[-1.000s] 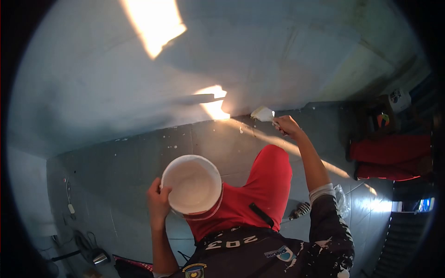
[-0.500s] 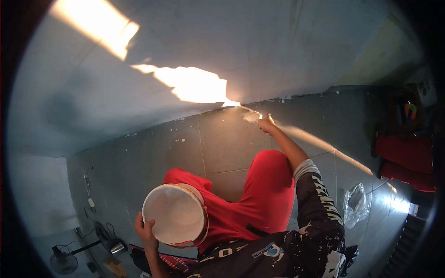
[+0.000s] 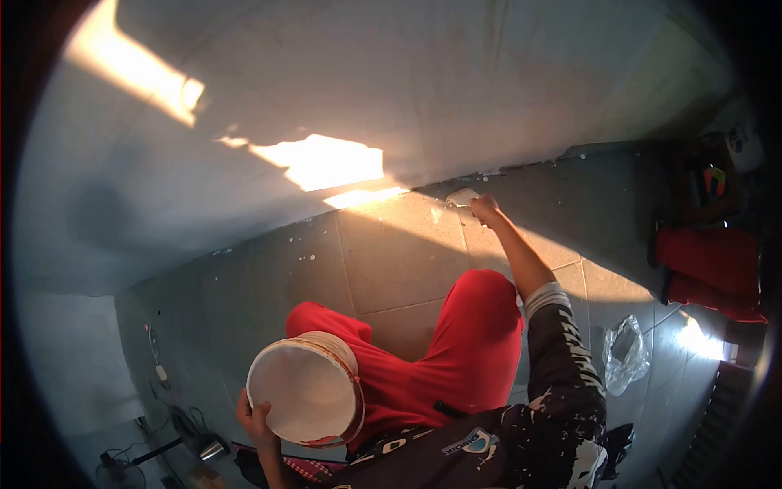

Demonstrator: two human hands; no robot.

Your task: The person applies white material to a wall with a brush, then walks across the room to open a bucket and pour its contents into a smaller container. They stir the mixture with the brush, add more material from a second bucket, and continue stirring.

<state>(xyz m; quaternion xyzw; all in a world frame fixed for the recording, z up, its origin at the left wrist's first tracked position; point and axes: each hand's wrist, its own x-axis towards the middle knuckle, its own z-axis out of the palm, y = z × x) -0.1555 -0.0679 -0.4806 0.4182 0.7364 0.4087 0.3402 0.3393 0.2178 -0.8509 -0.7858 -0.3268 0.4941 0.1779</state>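
Head view: the person's right hand (image 3: 487,210) is positioned near the joint between the wall (image 3: 489,81) and the tiled floor (image 3: 269,293). Its fingers are curled closed around the handle of a brush (image 3: 462,197); the handle is mostly hidden by the hand. The brush head points away from the hand, beside the base of the wall. Contact between bristles and wall cannot be determined.

The left hand (image 3: 257,420) grips the rim of a white bucket (image 3: 342,346). The thumb lies over the rim; the other fingers are on the outer side, partly hidden. The bucket is tilted, opening facing the camera, in front of the red trousers (image 3: 407,383). A clear plastic bag (image 3: 627,359) lies on the floor beyond the right sleeve (image 3: 562,342).
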